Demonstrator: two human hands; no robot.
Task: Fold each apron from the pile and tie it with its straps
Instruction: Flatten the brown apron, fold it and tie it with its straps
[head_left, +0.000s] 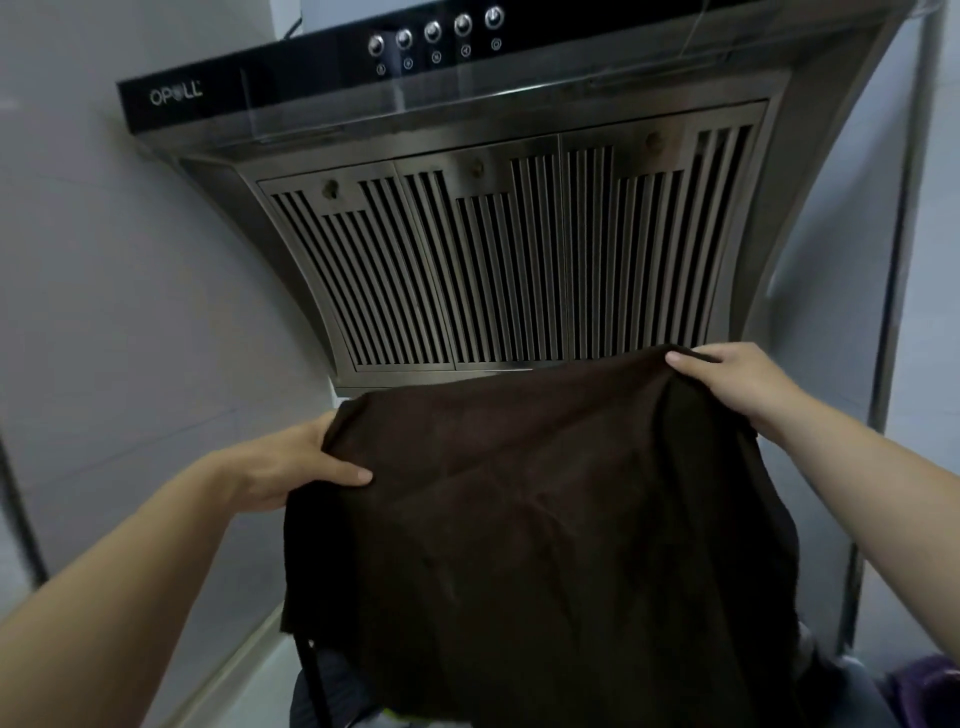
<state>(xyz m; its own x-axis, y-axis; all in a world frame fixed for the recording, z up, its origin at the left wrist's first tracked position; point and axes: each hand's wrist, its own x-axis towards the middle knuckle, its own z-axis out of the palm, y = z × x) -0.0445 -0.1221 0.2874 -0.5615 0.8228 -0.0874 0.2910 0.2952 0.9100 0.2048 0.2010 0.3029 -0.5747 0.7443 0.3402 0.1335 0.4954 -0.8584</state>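
Backed by a steel range hood (519, 249) at 12 o'clock. Held spread below it, centre to 6 o'clock: a dark brown apron (545, 519), probably lifted clear to find its edges before folding. Pinched at its upper corners by left hand (291, 467) at 8 o'clock and right hand (748, 384) at 3 o'clock, fingers closed on cloth. Dangling at 7 o'clock, an untied strap (317, 680).
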